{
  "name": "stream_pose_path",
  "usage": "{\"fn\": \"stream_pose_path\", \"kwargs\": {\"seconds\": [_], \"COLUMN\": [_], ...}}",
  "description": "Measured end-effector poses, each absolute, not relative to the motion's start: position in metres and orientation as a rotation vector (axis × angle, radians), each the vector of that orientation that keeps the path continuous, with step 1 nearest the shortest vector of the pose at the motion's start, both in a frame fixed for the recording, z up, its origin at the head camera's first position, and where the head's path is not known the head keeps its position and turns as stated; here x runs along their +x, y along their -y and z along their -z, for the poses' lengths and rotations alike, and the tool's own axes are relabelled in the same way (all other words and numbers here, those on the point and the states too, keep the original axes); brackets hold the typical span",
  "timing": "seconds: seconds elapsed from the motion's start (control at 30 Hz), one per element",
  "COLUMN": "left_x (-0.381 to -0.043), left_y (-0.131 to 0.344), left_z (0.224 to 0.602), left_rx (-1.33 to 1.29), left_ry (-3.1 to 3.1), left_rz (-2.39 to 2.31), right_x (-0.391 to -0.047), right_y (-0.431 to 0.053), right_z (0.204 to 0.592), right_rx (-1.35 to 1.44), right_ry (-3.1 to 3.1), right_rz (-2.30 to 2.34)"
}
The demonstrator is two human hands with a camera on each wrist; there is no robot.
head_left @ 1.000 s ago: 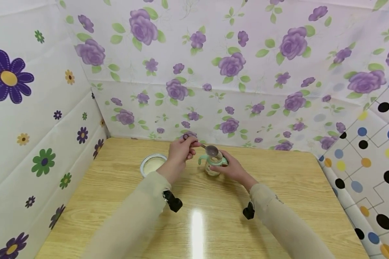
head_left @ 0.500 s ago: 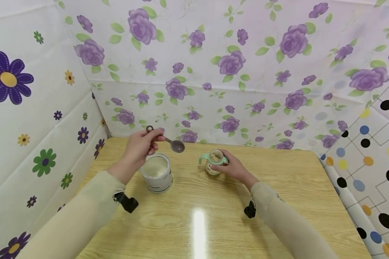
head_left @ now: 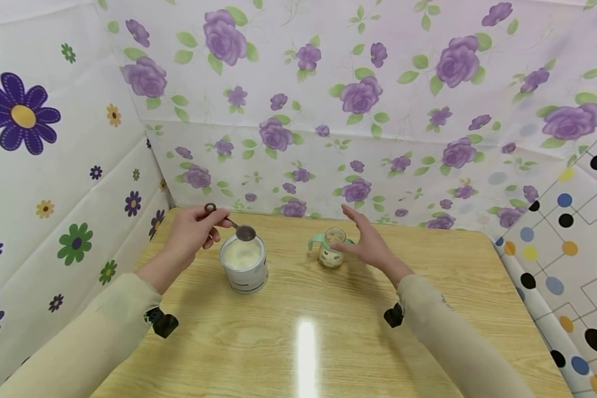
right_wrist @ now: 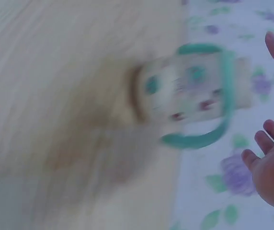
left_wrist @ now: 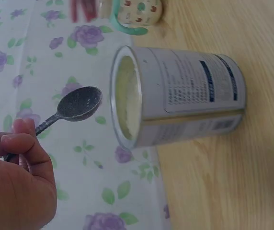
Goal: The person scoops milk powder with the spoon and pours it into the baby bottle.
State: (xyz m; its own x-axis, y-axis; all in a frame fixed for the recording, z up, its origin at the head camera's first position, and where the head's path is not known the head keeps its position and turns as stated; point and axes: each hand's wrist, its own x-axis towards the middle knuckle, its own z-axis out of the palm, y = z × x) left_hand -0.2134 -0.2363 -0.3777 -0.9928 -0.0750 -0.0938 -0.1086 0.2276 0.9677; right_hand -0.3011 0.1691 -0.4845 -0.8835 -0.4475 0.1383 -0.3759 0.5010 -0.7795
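Note:
My left hand [head_left: 191,229] pinches the handle of a dark measuring spoon [head_left: 245,232], whose bowl is over the rim of an open tin [head_left: 246,276]. Pale powder [head_left: 242,254] shows inside the tin. In the left wrist view the spoon's bowl [left_wrist: 80,103] has only a thin dusting of powder. A baby bottle [head_left: 331,255] with mint-green handles stands upright and uncapped to the right of the tin. My right hand [head_left: 370,243] is just right of the bottle, its fingers spread and holding nothing; the right wrist view shows the fingers apart from the bottle [right_wrist: 185,93].
A wooden table [head_left: 258,331] carries the tin and the bottle. Floral cloth [head_left: 298,110] hangs along the back edge, with a flowered cloth [head_left: 74,166] at the left and a dotted one [head_left: 567,265] at the right.
My left hand has carried the spoon left, from over the bottle to over the tin. My right hand has let go of the bottle and spread its fingers.

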Motion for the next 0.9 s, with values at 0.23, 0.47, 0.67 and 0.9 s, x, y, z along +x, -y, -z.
{"fn": "stream_pose_path", "kwargs": {"seconds": [0.23,0.47,0.67,0.9], "left_x": [-0.210,-0.211,-0.207,-0.208], "left_y": [0.246,0.249,0.254,0.262], "left_z": [0.391,0.409,0.422,0.430], "left_rx": [-0.129,-0.034,0.095,0.215], "left_ry": [-2.533,-2.633,-2.720,-2.758], "left_rz": [-1.794,-1.679,-1.543,-1.459], "right_x": [-0.290,-0.274,-0.264,-0.264], "right_y": [-0.143,-0.094,-0.054,-0.023], "right_z": [0.456,0.461,0.479,0.505], "right_rx": [-0.832,-0.907,-0.968,-0.904], "right_ry": [-2.586,-2.513,-2.406,-2.256], "right_rz": [1.385,1.347,1.316,1.364]}}
